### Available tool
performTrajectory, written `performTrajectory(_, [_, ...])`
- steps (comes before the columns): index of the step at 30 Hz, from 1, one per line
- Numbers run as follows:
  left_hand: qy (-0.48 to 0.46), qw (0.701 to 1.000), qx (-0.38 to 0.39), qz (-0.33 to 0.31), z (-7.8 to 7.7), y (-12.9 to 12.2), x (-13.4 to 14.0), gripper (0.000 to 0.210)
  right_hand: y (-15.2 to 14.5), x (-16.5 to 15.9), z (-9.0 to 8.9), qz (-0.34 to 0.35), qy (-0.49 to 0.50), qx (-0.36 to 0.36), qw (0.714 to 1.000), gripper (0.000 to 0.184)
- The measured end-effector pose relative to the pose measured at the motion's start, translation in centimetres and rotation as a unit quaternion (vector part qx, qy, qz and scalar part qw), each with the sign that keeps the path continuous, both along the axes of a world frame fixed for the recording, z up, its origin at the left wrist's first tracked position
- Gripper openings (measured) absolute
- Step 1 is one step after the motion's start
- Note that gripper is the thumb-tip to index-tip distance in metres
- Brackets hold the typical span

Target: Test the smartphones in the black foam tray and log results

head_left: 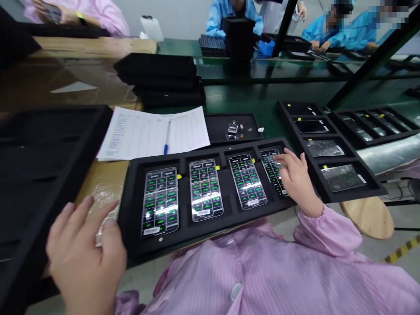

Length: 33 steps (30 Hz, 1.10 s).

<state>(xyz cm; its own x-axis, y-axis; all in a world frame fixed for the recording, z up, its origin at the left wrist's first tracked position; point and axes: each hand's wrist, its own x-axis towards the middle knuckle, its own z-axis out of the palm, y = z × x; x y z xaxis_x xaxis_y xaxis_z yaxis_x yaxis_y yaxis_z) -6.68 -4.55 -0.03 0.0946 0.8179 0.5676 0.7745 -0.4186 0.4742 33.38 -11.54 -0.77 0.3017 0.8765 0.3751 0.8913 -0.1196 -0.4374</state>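
Note:
Four compartments would be several: a black foam tray (pixel 183 238) in front of me holds several smartphones with lit screens of green and white labels. My right hand (pixel 295 177) is over the rightmost phone (pixel 269 168), fingers apart, a fingertip at its screen; whether it touches I cannot tell. Left of it lie a second phone (pixel 247 181), a third phone (pixel 206 190) and the leftmost phone (pixel 160 201), with yellow tabs beside them. My left hand (pixel 87 249) hovers open left of the tray, near clear plastic wrap (pixel 106 192), holding nothing.
A printed sheet (pixel 138 135) with a blue pen (pixel 166 142) lies behind the tray. A shallow black tray (pixel 216 127) holds small parts. More phone trays (pixel 352 168) stand at right, an empty-looking tray (pixel 49 175) at left. Black foam stacks (pixel 160 72) and co-workers are beyond.

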Motion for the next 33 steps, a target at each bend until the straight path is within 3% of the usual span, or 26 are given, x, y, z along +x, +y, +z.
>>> performTrajectory(3, [0.027,0.999,0.037,-0.001,0.2,0.2,0.6,0.034,0.7,-2.3,0.5,0.089,0.004,-0.026,0.996,0.034])
performTrajectory(5, [0.041,0.999,0.025,-0.005,0.2,0.2,0.8,0.033,1.2,-3.9,0.5,0.108,-0.003,-0.056,0.993,0.033])
performTrajectory(8, [0.067,0.997,-0.012,-0.021,0.1,0.2,1.3,0.034,2.0,-6.5,0.4,0.133,-0.004,-0.064,0.989,0.032])
performTrajectory(12, [0.110,0.992,-0.052,-0.027,0.1,0.4,2.7,0.039,3.4,-10.5,0.6,0.237,-0.009,-0.085,0.968,0.040])
performTrajectory(17, [0.179,0.973,-0.133,-0.052,0.1,0.9,4.8,0.045,4.2,-12.5,0.4,0.259,-0.031,-0.115,0.959,0.042])
performTrajectory(21, [0.211,0.957,-0.187,-0.067,0.2,1.3,5.2,0.049,3.4,-9.3,0.5,0.232,-0.021,-0.067,0.970,0.042])
performTrajectory(24, [0.208,0.960,-0.180,-0.058,1.3,2.1,4.5,0.049,3.5,-4.1,0.9,0.151,-0.047,-0.042,0.986,0.038])
performTrajectory(26, [0.207,0.963,-0.168,-0.029,2.4,3.2,4.0,0.049,4.1,-0.1,0.9,0.085,-0.075,-0.046,0.992,0.033])
performTrajectory(29, [0.233,0.956,-0.178,0.009,3.4,5.4,3.8,0.047,5.4,4.3,0.1,0.041,-0.114,-0.090,0.988,0.034])
performTrajectory(33, [0.268,0.938,-0.217,-0.002,1.7,8.0,4.3,0.045,6.2,5.5,-1.5,0.022,-0.145,-0.112,0.983,0.038])
